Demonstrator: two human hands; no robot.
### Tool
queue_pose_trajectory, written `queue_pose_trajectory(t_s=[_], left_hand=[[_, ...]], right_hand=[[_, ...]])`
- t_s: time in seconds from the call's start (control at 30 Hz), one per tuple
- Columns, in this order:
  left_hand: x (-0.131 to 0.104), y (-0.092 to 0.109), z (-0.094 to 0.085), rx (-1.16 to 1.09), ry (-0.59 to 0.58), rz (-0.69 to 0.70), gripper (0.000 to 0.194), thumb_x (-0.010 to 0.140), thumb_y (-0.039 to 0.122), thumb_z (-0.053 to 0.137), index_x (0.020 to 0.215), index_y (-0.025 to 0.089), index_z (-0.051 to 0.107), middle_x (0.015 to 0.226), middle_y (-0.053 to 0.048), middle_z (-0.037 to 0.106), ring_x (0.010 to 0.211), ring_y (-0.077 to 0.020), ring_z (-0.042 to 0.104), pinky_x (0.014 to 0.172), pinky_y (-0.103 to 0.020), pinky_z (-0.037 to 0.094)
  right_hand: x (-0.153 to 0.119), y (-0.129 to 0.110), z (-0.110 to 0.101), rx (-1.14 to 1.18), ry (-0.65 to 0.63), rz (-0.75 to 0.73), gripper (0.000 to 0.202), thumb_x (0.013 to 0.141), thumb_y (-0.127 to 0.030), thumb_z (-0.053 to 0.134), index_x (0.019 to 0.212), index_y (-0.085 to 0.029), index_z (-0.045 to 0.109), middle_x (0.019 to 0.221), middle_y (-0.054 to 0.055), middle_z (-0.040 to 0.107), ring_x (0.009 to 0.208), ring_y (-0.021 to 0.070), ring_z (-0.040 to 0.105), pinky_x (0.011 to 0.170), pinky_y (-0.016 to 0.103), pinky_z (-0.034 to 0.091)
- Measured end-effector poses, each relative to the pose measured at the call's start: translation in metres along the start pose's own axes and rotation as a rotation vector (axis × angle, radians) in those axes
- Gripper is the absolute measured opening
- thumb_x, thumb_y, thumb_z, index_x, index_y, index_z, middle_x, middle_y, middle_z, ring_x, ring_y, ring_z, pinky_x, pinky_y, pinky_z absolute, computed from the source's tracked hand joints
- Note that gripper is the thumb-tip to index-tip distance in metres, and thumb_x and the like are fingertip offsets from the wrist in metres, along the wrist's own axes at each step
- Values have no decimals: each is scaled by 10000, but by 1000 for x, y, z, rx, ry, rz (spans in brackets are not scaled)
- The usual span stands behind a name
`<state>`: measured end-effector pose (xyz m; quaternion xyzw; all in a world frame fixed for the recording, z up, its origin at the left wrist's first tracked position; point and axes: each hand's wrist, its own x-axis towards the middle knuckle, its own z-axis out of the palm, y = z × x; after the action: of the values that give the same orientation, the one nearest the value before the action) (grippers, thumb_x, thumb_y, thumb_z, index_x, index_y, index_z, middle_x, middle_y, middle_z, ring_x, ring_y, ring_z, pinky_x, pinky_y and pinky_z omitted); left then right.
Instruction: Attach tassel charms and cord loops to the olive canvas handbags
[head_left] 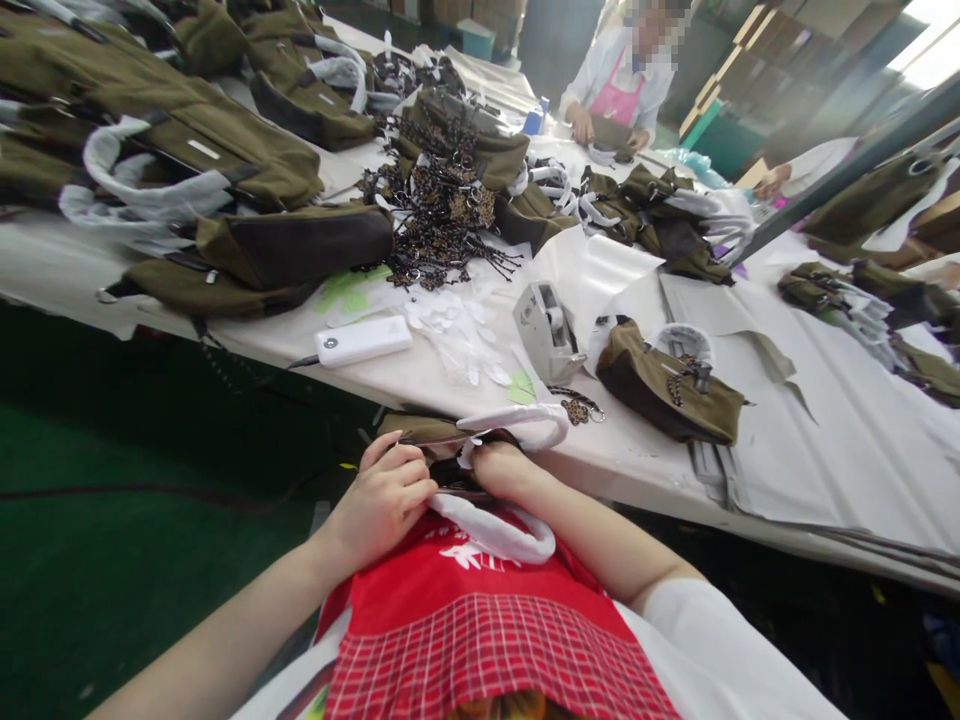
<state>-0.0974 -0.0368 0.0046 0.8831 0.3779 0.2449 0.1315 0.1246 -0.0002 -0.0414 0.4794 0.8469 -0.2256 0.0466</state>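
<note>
An olive handbag (424, 428) is held against my red apron at the table's edge, its zipped top open. My left hand (394, 490) grips the bag's rim at the left, fingers curled over it. Into the opening reaches my right hand (496, 468); its fingers are hidden inside, so what they touch does not show. Two handles wrapped in white stand out from the bag, a far handle (532, 425) over the table and a near handle (502, 535) against the apron. Just beyond lies a beaded cord charm (576, 408) with a metal ring.
A tape dispenser (551, 335), a white power-bank-like box (364, 340) with a cable, and white tags (465, 335) lie ahead. One olive bag (671, 385) stands right. Many bags (247, 180) and a heap of cords (442, 200) fill the left and back. A co-worker (619, 90) handles a bag opposite.
</note>
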Motion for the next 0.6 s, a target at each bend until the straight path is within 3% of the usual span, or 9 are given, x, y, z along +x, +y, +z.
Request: queue_pose_trajectory(t_s=[0.2, 0.3, 0.4, 0.5, 0.6], left_hand=[[4, 4, -7, -17, 6, -18, 149, 886, 219, 599, 813, 275, 716, 804, 33, 707, 963, -183, 601, 1133, -452, 260], [12, 2, -12, -7, 10, -11, 151, 882, 225, 599, 800, 272, 716, 799, 31, 708, 958, -191, 602, 1120, -457, 271], [16, -16, -19, 21, 28, -57, 141, 868, 238, 599, 786, 265, 711, 796, 23, 710, 958, -197, 613, 1110, -462, 277], [14, -47, -22, 30, 93, -186, 153, 863, 308, 600, 762, 244, 695, 858, -3, 721, 964, -206, 631, 1092, -464, 296], [16, -73, -20, 0, 182, -317, 210, 851, 402, 598, 768, 233, 691, 940, -31, 725, 958, -221, 651, 1075, -463, 322]], right_hand=[[6, -13, -7, 19, 18, 51, 214, 887, -95, 522, 941, -35, 721, 921, 188, 744, 855, 272, 694, 809, 340, 514], [6, -18, -19, 96, -30, 5, 204, 870, -205, 629, 984, -62, 721, 952, 154, 750, 859, 253, 696, 784, 296, 519], [-9, -10, -45, 187, -50, -35, 320, 878, -324, 651, 1126, -124, 684, 1083, 105, 736, 929, 221, 688, 796, 267, 523], [-39, 10, -77, 397, 80, -13, 281, 970, -327, 501, 1152, -184, 659, 1100, 50, 725, 960, 172, 673, 847, 268, 510], [-64, 32, -92, 547, 355, 108, 269, 966, -344, 481, 1007, -179, 690, 984, 49, 730, 906, 177, 665, 845, 301, 498]])
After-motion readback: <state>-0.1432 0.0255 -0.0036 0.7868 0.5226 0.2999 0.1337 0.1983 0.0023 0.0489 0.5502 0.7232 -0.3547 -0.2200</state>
